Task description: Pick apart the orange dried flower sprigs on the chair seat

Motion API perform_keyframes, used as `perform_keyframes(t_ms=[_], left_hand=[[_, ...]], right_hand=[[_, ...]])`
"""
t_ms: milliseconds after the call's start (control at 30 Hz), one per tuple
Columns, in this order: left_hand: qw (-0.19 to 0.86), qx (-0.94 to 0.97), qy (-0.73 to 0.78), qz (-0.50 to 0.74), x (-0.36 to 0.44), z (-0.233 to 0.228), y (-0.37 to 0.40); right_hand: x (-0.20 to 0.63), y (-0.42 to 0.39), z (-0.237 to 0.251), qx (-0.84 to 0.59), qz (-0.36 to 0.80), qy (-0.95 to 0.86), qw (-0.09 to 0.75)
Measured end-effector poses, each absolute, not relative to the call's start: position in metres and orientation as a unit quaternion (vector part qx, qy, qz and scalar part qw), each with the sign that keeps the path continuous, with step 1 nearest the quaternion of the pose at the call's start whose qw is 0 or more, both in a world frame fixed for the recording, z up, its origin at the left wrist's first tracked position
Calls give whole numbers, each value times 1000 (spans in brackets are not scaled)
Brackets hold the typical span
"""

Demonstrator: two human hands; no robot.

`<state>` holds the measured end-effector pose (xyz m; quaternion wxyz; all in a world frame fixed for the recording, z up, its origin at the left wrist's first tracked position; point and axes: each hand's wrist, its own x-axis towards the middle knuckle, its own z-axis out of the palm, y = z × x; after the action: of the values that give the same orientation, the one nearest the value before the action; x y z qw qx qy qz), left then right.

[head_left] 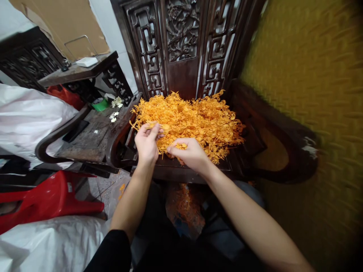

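A heap of orange, branching plastic-looking sprigs (195, 117) covers the seat of a dark carved wooden chair (181, 75). At the heap's near left edge, my left hand (148, 141) pinches an orange sprig (154, 126) between thumb and fingers. My right hand (190, 153) is just right of it and a little lower, its thumb and fingertips closed on a small orange piece (180, 146). Both hands are in front of the heap. Where the held pieces end and the heap begins is hard to make out.
A wooden side stand (90, 139) holds a green tape roll (100, 104), small white flower-like pieces (114, 116) and a dark flat object (75, 131). White sacks (28, 117) and a red plastic stool (61, 196) are at the left. A bag of orange bits (185, 207) sits below the chair.
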<state>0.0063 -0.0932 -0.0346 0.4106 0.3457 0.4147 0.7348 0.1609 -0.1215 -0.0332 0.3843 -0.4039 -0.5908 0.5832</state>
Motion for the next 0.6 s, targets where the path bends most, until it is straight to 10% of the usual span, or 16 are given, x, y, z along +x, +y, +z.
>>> perform_keyframes(t_ms=[600], left_hand=[[424,478,444,628,0,-34,-104]], right_hand=[[173,-109,-33,-342,690,-463,438]])
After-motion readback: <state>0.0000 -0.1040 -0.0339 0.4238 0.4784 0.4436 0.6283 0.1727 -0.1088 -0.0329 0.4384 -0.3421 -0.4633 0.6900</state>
